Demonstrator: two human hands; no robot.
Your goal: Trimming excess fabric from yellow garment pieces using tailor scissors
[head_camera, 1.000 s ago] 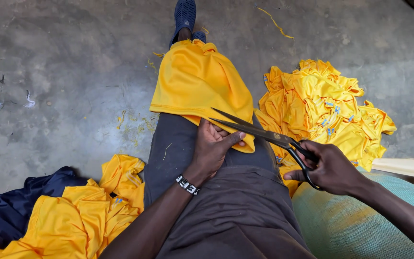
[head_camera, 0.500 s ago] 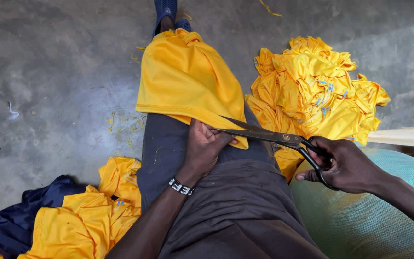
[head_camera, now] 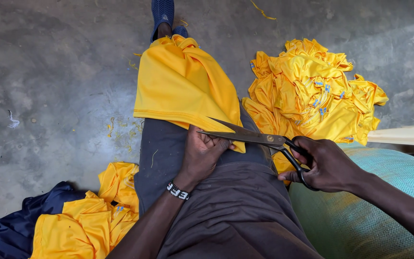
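A yellow garment lies draped over my outstretched leg in dark trousers. My left hand, with a beaded bracelet at the wrist, pinches the garment's near hem against my thigh. My right hand grips the black handles of large scissors. Their blades are parted and point left, lying over the hem just above my left fingers.
A heap of yellow garments lies on the concrete floor to the right. Another pile of yellow garments and navy cloth lies at lower left. A teal woven sack is beside my right hip. Thread scraps litter the floor.
The view has shifted, so the garment and hands sit a little lower and more central. The scissors have slid slightly left along the hem; both hands keep their grips.
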